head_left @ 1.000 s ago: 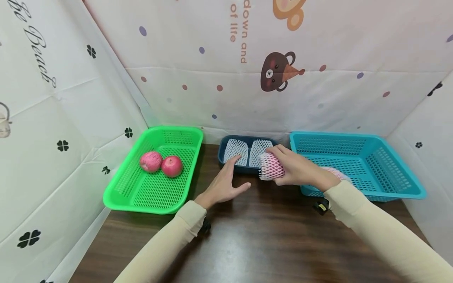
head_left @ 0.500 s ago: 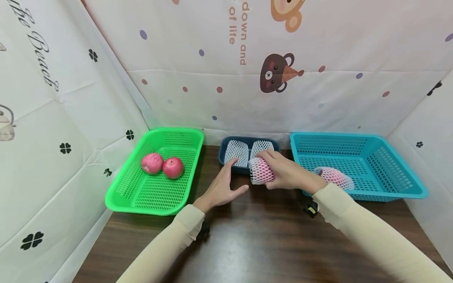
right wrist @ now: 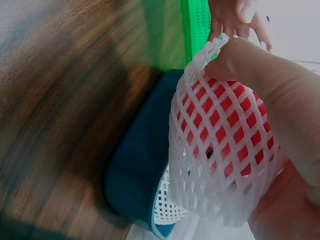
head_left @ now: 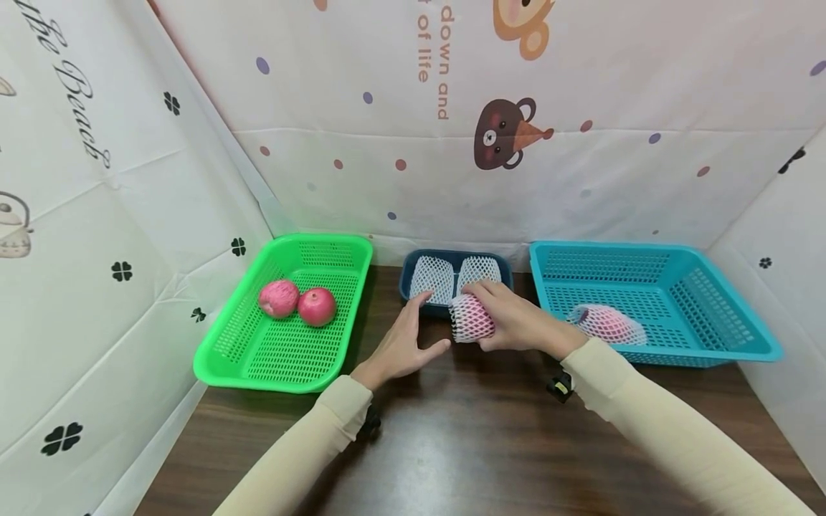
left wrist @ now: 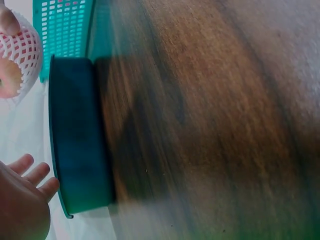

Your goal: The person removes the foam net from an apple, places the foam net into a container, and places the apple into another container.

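Observation:
In the head view my right hand (head_left: 516, 319) grips a red apple (head_left: 472, 319) in a white foam net, just in front of a dark blue box (head_left: 434, 311). The right wrist view shows the thumb pressed on the net (right wrist: 220, 125) near its opening, with red skin through the mesh. To the left my left hand (head_left: 400, 345) hovers at the box's front left, thumb and fingers spread, holding nothing. Two white foam nets (head_left: 432, 278) lie side by side in the box; whether they hold fruit I cannot tell.
On the left stands a green basket (head_left: 284, 362) with two bare red apples (head_left: 317, 307). A blue basket (head_left: 677, 315) on the right holds a netted apple (head_left: 609, 324). Patterned cloth (head_left: 387, 186) hangs behind and at both sides of the wooden table (head_left: 464, 430).
My right hand has moved left and slightly toward me with the netted apple, nearer my left hand. The left hand has barely moved. The netted apple in the blue basket has come into fuller view.

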`<state>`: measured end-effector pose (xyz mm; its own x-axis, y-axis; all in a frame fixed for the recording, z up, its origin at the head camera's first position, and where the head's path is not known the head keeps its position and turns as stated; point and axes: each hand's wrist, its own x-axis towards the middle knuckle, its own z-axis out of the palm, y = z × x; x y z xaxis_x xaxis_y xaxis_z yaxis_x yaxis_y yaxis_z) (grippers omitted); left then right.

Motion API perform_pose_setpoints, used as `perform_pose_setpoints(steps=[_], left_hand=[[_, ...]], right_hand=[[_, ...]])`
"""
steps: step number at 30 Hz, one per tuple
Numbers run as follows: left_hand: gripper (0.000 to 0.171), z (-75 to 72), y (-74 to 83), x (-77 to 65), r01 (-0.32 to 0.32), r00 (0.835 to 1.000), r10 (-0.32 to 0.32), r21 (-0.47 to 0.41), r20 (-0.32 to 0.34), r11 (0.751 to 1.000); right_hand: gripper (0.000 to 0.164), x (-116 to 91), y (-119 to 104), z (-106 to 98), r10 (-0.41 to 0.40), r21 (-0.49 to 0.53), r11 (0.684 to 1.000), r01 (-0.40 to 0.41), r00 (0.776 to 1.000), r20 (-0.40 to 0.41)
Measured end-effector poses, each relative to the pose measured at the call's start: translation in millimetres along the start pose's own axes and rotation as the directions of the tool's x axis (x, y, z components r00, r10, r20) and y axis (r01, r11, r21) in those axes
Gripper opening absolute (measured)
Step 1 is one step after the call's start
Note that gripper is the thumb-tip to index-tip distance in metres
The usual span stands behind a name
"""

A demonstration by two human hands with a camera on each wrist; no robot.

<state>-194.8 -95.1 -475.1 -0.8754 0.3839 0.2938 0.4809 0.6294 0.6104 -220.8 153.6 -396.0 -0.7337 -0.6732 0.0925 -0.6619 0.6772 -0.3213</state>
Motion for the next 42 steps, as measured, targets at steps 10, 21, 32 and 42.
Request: perform_pose_setpoints(steps=[10,21,32,42], left_hand=[[0.092,0.0,-2.2,-1.3,0.009,1.000,-0.009,0.005,0.004,1.000],[0.095,-1.8,-3.9,0.0,0.026,1.000,-0.027,0.020,0.015,0.999],[0.092,-0.6,-4.9,-1.4,0.026,1.000,-0.026,0.028,0.006,0.999],[0.092,-0.3,-6.6,-0.9,0.026,1.000,-0.026,0.029,0.011,0.999]], right_hand=[[0.091,-3,-1,9,0.019,0.011,1.000,-0.019,1.000,0.011],[0.088,-7,4,18,0.026,0.053,0.998,-0.028,0.999,0.036],[0.086,-11,9,33,0.014,0.076,0.997,-0.018,0.999,0.046],[0.087,-13,14,40,0.013,0.072,0.997,-0.017,0.999,0.051]])
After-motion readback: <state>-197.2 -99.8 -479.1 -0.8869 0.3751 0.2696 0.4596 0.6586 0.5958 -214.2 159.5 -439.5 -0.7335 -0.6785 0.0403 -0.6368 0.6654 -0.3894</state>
